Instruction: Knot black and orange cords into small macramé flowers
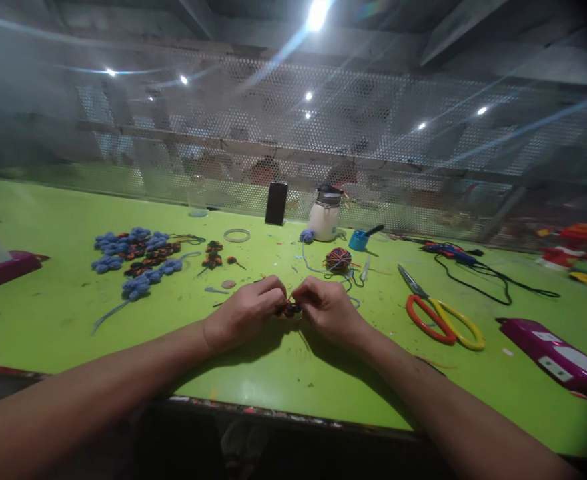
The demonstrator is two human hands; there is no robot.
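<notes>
My left hand [247, 308] and my right hand [331, 310] meet near the table's front, fingertips pinched on a small red-and-black yarn piece [290, 309]. Fingers partly cover it, so its full shape is hidden. Beyond my right hand lies a multicoloured yarn ball [338, 260], with a blue strand curving past it. Left of my hands are blue yarn flowers [138, 285] in a cluster with red-and-black ones [153, 257]. A smaller group of red-and-black flowers [213, 254] lies closer to my left hand.
Scissors with red and yellow handles [443, 320] lie right of my right arm, near a purple power strip [556, 357]. At the back stand a phone [276, 203], a white jar [324, 219] and a blue pot [359, 240]. A mesh panel [253, 133] rises behind the green table [243, 380].
</notes>
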